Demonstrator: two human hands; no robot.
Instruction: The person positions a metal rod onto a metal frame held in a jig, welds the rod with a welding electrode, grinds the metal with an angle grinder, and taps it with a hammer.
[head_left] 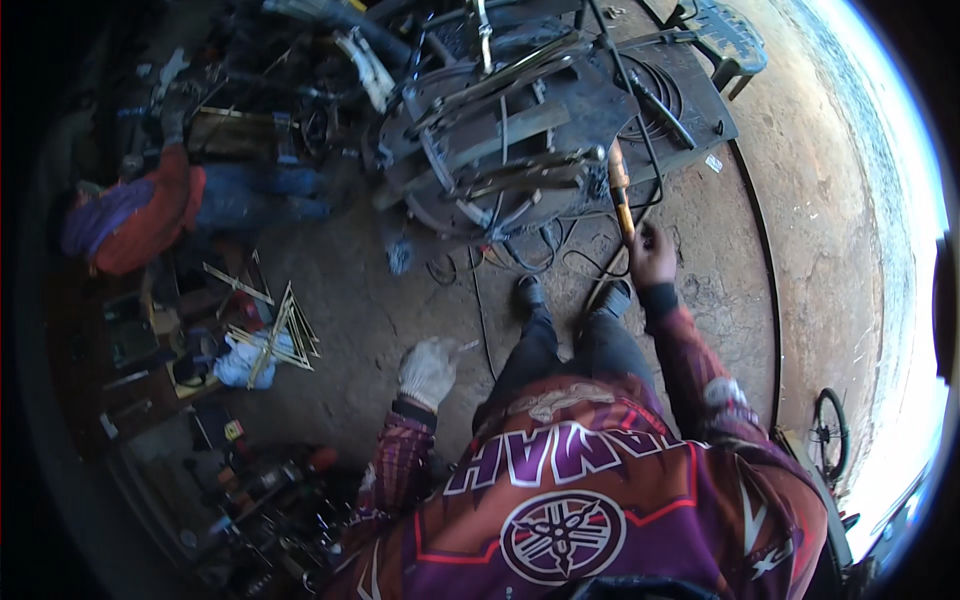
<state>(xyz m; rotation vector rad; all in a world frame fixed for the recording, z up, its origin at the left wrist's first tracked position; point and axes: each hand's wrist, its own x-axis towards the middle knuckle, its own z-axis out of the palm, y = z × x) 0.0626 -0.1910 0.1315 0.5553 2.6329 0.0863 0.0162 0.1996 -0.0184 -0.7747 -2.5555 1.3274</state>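
My right hand, bare, is closed around the lower end of a slim orange-and-copper tool that looks like a welding electrode holder. Its copper-coloured end points away from me, beside the edge of a metal work table. Low on the left, my left hand wears a pale knitted glove. Its fingers are curled, and a short thin rod sticks out from them to the right. On the table lies a metal assembly of curved and flat bars, with long clamps across it.
Dark cables loop over the floor by my feet. A person in orange works at the far left, near a bundle of thin strips. Cluttered machine parts stand lower left. A plastic chair is beyond the table, a bicycle wheel at right.
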